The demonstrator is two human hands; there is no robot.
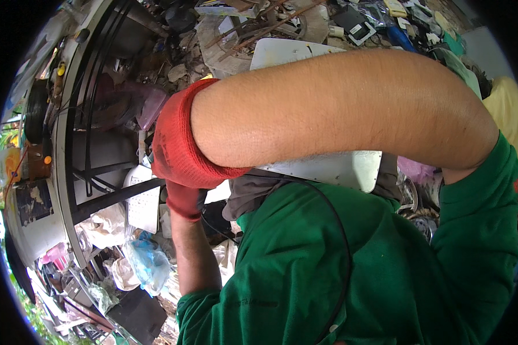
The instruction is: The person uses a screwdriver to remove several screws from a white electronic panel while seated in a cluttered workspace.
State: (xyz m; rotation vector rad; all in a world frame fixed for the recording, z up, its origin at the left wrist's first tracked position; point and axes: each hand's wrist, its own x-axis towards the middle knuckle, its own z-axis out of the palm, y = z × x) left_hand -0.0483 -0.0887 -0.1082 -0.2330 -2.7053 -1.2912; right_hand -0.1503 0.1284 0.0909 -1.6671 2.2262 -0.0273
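My right arm reaches across my front to the left, and its hand (175,141) wears a red knitted glove. Just below it is my left hand (182,200), also in a red glove, with the forearm rising from the lower edge. The two gloves overlap, and the fingers of both are hidden, so whatever they may hold does not show. A white metal panel (360,169) with rounded corners lies beneath my right forearm, which covers its middle. Close to the gloves, on the left, is a whitish sheet (143,201) with faint marks.
A black metal frame (75,144) stands along the left side. A light blue plastic bag (147,264) and a dark box (137,315) sit at lower left. Scrap and electronic parts (354,26) litter the ground ahead. A yellow sack (509,115) is at far right.
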